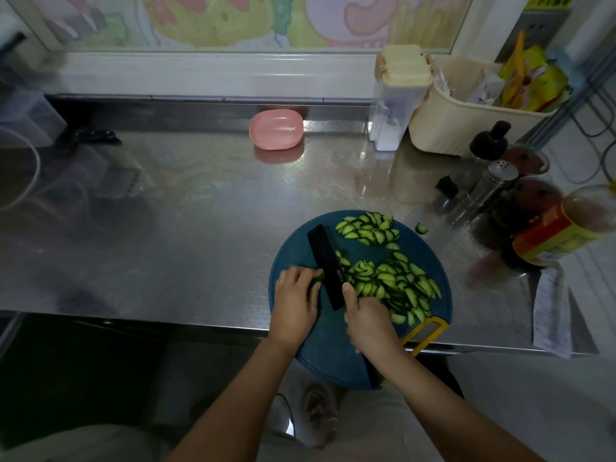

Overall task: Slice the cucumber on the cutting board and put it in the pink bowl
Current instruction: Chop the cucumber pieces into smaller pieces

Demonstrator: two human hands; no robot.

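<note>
Slicing nearly done, I judge: cucumber slices point(393, 281) heap the cutting board point(296, 248), one stub point(318, 278) left. My left grip point(295, 301) curls round that stub at the board's left side; my right grip point(368, 325) clasps the knife point(328, 265), blade just beside it. The pink bowl point(276, 129), well beyond the board, looks empty.

Kitchen — steel counter point(186, 208); condiment bottles point(533, 235); cutting board point(333, 345)
</note>
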